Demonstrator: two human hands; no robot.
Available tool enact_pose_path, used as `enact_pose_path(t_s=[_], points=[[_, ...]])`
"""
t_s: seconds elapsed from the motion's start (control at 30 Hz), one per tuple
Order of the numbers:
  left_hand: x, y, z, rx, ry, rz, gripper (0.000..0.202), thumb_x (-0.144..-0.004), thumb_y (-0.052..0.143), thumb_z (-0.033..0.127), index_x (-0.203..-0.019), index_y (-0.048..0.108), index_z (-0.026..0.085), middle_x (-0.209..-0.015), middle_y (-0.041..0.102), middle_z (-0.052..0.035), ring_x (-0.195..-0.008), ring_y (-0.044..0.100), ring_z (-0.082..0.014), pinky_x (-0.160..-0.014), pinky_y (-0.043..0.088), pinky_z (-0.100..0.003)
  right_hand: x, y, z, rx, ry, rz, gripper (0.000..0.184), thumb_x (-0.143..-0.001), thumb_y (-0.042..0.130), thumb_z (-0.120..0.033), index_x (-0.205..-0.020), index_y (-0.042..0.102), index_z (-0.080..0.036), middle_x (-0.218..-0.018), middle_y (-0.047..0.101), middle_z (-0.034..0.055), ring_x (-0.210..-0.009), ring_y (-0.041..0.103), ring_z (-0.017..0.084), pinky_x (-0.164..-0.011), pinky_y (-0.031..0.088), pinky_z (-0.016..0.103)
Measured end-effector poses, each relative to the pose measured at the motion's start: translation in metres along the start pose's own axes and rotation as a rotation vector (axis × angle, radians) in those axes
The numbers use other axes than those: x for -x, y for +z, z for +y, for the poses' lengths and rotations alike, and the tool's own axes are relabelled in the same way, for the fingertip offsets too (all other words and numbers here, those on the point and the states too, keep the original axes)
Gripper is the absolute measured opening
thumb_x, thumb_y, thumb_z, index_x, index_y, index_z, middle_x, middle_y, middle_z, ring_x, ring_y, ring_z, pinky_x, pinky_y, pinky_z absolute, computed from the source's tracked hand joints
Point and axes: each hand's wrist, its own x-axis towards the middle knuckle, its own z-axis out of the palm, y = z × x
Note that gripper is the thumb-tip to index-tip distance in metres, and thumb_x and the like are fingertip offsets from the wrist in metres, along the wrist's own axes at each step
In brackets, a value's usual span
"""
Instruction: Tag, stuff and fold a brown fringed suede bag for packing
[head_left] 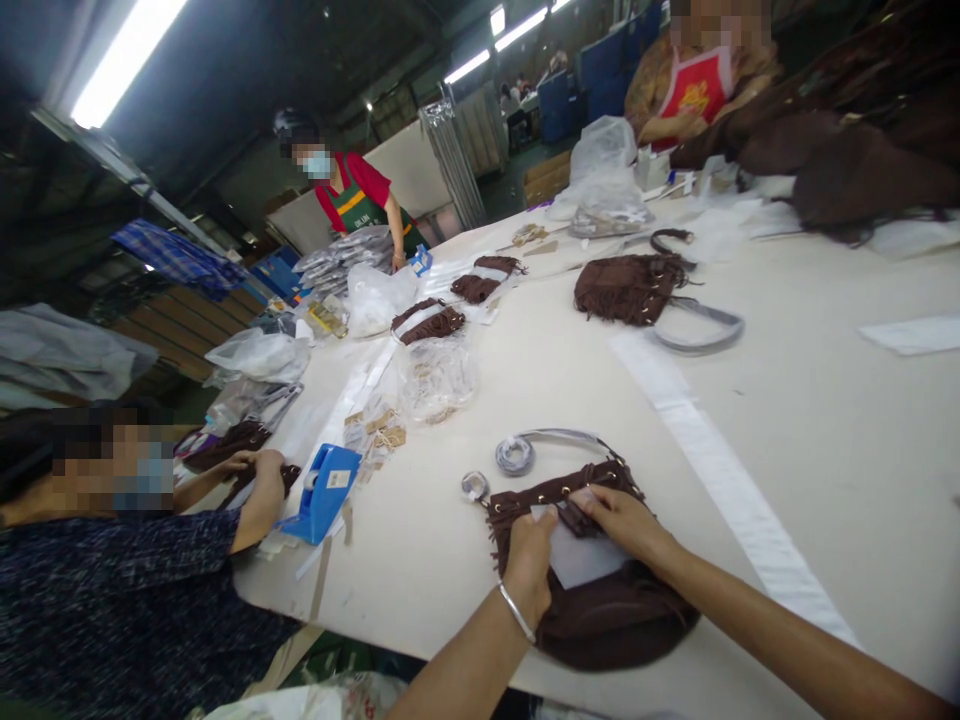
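Note:
A dark brown fringed handbag (pixel 611 620) lies on the table in front of me, gold eyelets along its top edge. A whitish sheet (pixel 589 555) rests on its front. My left hand (pixel 529 560), a silver bangle at the wrist, pinches the upper left part of this sheet. With bent fingers, my right hand (pixel 626 520) grips a brown piece of the bag near the eyelets; its exact shape is partly hidden. Beyond the bag lies its grey wrapped strap (pixel 555 436), one end rolled into a coil (pixel 514 455).
A blue tape dispenser (pixel 322 495) stands left, near a co-worker handling brown material. Paper tags (pixel 375 430) and a clear plastic bag (pixel 437 380) lie beyond. Another fringed handbag (pixel 626 288) sits farther back. White strips (pixel 720 460) cross the table (pixel 847 440). Two other people stand across it.

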Motion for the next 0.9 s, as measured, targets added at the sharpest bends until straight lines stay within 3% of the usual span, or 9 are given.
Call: enact_pose_path(t_s=[0.37, 0.67, 0.8, 0.9], points=[[-0.015, 0.004, -0.011, 0.047, 0.019, 0.049, 0.044, -0.056, 0.083, 0.037, -0.088, 0.072, 0.009, -0.072, 0.071, -0.0099, -0.068, 0.066, -0.0246, -0.071, 0.051, -0.036, -0.005, 0.001, -0.005, 0.077, 0.080, 0.020, 0.029, -0.073, 0.058, -0.045, -0.080, 0.065, -0.018, -0.077, 0.072, 0.0033, -0.074, 0.064, 0.022, -0.067, 0.043, 0.029], [-0.014, -0.001, -0.016, 0.042, 0.079, 0.033, 0.038, -0.060, 0.079, 0.035, -0.089, 0.071, 0.011, -0.078, 0.071, -0.0081, -0.073, 0.064, -0.0224, -0.074, 0.049, -0.034, 0.001, 0.006, -0.007, 0.162, 0.094, 0.111, 0.024, -0.071, 0.061, -0.044, -0.073, 0.058, -0.020, -0.071, 0.067, 0.0017, -0.069, 0.060, 0.020, -0.065, 0.040, 0.030], [-0.014, -0.003, -0.020, 0.034, 0.102, 0.073, 0.032, -0.060, 0.078, 0.033, -0.082, 0.070, 0.011, -0.077, 0.070, -0.0073, -0.072, 0.062, -0.0204, -0.072, 0.047, -0.031, 0.014, 0.009, 0.003, -0.128, 0.102, 0.002, 0.029, -0.074, 0.058, -0.045, -0.087, 0.058, -0.019, -0.082, 0.070, 0.0030, -0.076, 0.063, 0.021, -0.068, 0.045, 0.029], [-0.012, -0.002, -0.021, 0.029, 0.115, 0.100, 0.030, -0.061, 0.077, 0.032, -0.081, 0.069, 0.011, -0.075, 0.069, -0.0066, -0.070, 0.060, -0.0196, -0.068, 0.045, -0.030, 0.024, 0.008, 0.010, -0.102, 0.092, -0.049, 0.026, -0.077, 0.058, -0.043, -0.089, 0.057, -0.020, -0.083, 0.070, 0.0018, -0.080, 0.064, 0.021, -0.071, 0.046, 0.029]])
